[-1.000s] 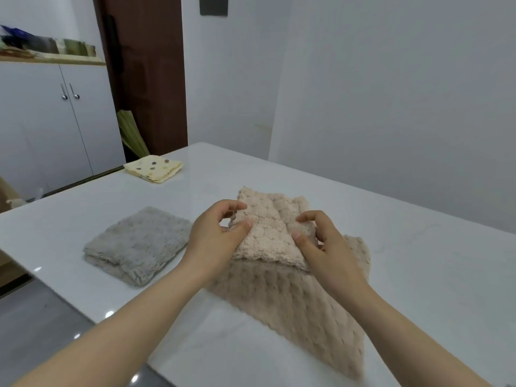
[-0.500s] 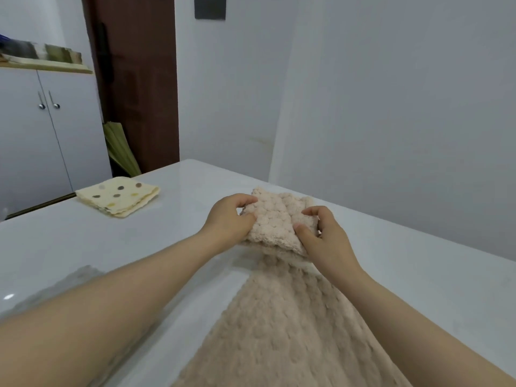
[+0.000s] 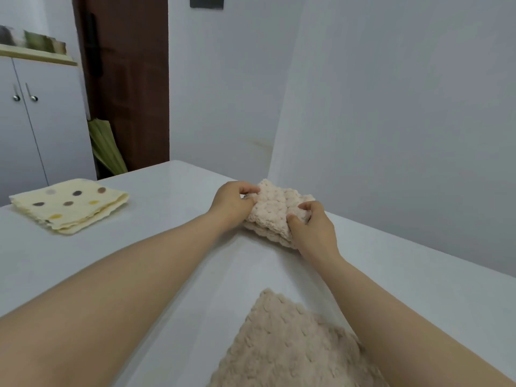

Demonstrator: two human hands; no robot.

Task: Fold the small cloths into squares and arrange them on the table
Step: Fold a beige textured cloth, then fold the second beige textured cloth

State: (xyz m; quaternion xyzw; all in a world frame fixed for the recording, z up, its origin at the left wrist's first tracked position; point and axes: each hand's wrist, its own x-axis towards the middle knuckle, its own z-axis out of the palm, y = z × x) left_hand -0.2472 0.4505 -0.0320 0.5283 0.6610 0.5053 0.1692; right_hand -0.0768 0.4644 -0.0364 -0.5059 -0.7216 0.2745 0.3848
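Single view, head-worn: sits low and near over the white surface (image 3: 173, 233), facing forward and down its length toward the wall corner (image 3: 280, 121) at the far edge.

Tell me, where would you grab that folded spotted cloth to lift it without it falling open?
Probably pinch the spotted cloth at its near right edge, coming from the person's side. The loose wavy layers are stacked and exposed there, so one pinch, thumb on top, fingers beneath, can trap them all.
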